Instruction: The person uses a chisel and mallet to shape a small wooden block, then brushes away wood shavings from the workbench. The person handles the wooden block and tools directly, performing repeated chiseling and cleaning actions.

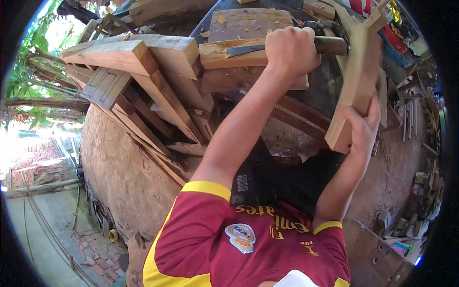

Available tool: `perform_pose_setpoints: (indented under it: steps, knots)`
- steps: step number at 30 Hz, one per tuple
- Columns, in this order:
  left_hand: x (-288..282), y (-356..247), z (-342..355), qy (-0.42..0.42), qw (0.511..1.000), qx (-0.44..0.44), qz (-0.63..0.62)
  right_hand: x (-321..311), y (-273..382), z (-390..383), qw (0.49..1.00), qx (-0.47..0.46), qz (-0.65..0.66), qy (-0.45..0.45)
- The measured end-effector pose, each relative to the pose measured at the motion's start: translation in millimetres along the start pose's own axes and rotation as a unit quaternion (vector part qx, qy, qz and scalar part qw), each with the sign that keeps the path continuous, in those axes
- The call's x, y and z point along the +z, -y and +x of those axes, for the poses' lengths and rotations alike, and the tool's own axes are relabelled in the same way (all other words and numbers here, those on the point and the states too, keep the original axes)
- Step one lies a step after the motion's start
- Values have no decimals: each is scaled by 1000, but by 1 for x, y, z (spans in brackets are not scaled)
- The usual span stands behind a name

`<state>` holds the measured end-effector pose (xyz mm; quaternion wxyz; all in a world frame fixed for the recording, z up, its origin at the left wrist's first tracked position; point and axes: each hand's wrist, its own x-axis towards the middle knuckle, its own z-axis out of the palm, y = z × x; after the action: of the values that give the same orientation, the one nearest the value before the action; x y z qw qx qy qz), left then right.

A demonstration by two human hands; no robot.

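Dark metal forms the blade of the chisel [332, 46] that our left hand [292, 52] clenches, pointing left along a pale wooden block [234, 62] on the far side. Nearer, on the right, our right hand [362, 125] grasps a thick wooden billet [358, 79], its far end just beside the chisel's handle. Left of both, we see a wooden frame [110, 53]; green leaves [42, 40] fill the far left corner.
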<state>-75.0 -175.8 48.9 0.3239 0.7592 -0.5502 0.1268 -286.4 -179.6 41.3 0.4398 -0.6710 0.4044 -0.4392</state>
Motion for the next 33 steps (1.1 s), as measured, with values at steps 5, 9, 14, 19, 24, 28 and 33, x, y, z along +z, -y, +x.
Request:
perform_pose_setpoints:
  steps: [5, 9, 14, 19, 24, 28, 33]
  knots:
    - [-6, -5, 2, 8, 1000, 6, -8, 18, -11, -8, 978, -115, -119, -124]
    - [-8, -2, -2, -5, 1000, 15, -13, 6, -6, -14, 1000, 2, 13, -27]
    - [-41, 16, 1, -82, 981, 76, -156, 13, 0, -20, 996, -3, -66, -57]
    - [-85, 26, 4, -156, 889, 24, -430, 15, 11, -9, 959, -120, -233, 107]
    - [-107, 45, -10, -237, 839, 8, -490, 28, 10, 6, 910, -158, -375, 82]
    - [-104, 43, -28, -293, 824, 25, -484, 51, 25, 8, 913, -280, -283, 84]
    - [-84, 48, -49, -312, 862, 160, -366, 97, 31, -21, 942, -305, -78, 121]
